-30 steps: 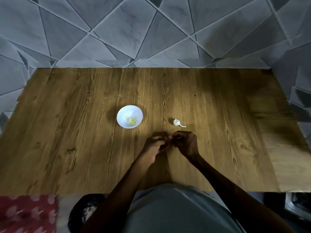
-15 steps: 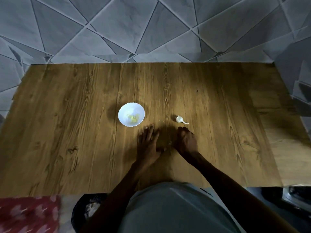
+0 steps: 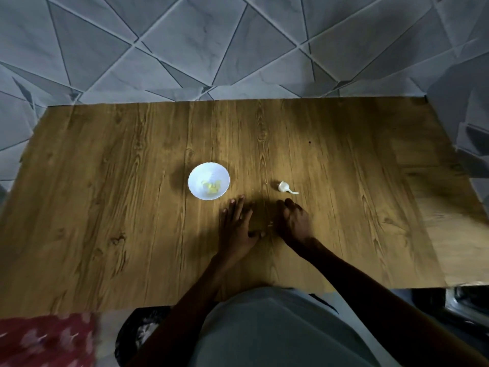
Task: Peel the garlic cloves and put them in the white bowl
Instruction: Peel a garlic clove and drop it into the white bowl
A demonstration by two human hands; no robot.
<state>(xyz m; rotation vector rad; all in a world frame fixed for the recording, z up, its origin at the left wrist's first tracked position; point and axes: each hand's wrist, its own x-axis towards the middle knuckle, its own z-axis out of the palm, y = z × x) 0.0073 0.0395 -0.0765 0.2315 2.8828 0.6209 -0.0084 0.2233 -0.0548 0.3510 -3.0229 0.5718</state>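
My left hand [image 3: 236, 225] is lying flat on the wooden table [image 3: 105, 207], fingers straight and spread, gripping nothing. My right hand [image 3: 296, 221] is resting beside it, fingers bunched together; I cannot tell whether they are pinching anything underneath. The garlic piece [image 3: 283, 186], stem attached, is sitting just beyond my right fingertips, apart from them. The white bowl [image 3: 209, 180] is standing near my left fingertips, holding yellowish peeled cloves [image 3: 211, 186]. Small pale scraps [image 3: 270, 223] are lying between my hands.
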